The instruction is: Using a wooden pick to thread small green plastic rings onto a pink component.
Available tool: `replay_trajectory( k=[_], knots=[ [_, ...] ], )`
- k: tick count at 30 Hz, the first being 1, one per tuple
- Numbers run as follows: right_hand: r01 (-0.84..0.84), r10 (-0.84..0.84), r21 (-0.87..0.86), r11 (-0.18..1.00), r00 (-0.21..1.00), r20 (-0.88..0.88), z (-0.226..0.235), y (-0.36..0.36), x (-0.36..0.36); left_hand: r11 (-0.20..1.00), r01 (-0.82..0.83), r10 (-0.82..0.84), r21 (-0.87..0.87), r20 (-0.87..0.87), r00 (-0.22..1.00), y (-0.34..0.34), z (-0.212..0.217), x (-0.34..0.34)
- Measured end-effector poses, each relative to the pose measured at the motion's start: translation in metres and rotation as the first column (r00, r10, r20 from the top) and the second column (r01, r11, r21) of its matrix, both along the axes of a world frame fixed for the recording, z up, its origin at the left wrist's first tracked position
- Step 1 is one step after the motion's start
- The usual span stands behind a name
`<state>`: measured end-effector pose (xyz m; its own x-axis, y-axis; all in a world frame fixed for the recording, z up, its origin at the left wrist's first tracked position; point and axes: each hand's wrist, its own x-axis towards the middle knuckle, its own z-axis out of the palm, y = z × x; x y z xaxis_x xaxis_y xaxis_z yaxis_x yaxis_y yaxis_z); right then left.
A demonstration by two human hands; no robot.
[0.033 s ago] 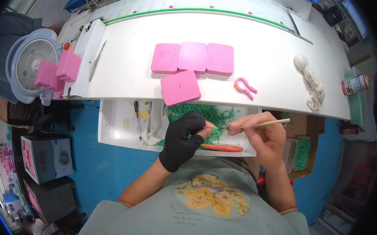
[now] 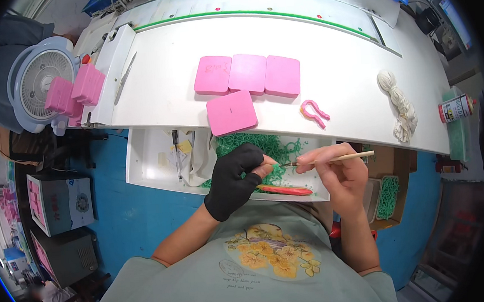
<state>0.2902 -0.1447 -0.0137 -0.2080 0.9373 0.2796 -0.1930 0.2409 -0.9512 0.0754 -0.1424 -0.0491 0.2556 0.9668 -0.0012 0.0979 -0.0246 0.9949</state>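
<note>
Two hands meet just below the white desk edge, over the tray of green shreds. Our gloved left hand pinches something too small to tell at its fingertips. Our bare right hand has its grip closed on a thin wooden brush, its tip touching the left fingertips. Red-handled pliers lie in the tray beneath.

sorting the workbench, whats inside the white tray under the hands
The white tray holds green shredded strands, a red tool and yellowish scraps. The hands cover the strands' middle.
</note>
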Motion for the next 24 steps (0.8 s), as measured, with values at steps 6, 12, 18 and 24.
replay_trajectory(
  k=[6, 12, 18, 24],
  knots=[
    [0.071, -0.08, 0.128, 0.989, 0.994, 0.069, -0.0036, -0.0022, -0.0043, 0.999, -0.028, 0.03, 0.04, -0.043, 0.999, 0.0005, 0.0006, 0.0007],
    [0.095, -0.125, 0.2, 0.975, 0.982, 0.141, -0.0015, -0.0045, -0.0068, 0.987, -0.055, 0.076, 0.149, -0.137, 0.988, -0.0007, 0.0055, 0.0032],
    [0.082, -0.118, 0.212, 0.974, 0.98, 0.162, -0.0022, -0.0036, -0.0083, 0.979, -0.056, 0.086, 0.194, -0.15, 0.985, -0.0011, 0.0054, 0.004],
    [0.079, -0.109, 0.188, 0.979, 0.982, 0.153, -0.0034, -0.0035, -0.0098, 0.986, -0.048, 0.07, 0.162, -0.131, 0.989, -0.0009, 0.0062, 0.0034]
  ],
)
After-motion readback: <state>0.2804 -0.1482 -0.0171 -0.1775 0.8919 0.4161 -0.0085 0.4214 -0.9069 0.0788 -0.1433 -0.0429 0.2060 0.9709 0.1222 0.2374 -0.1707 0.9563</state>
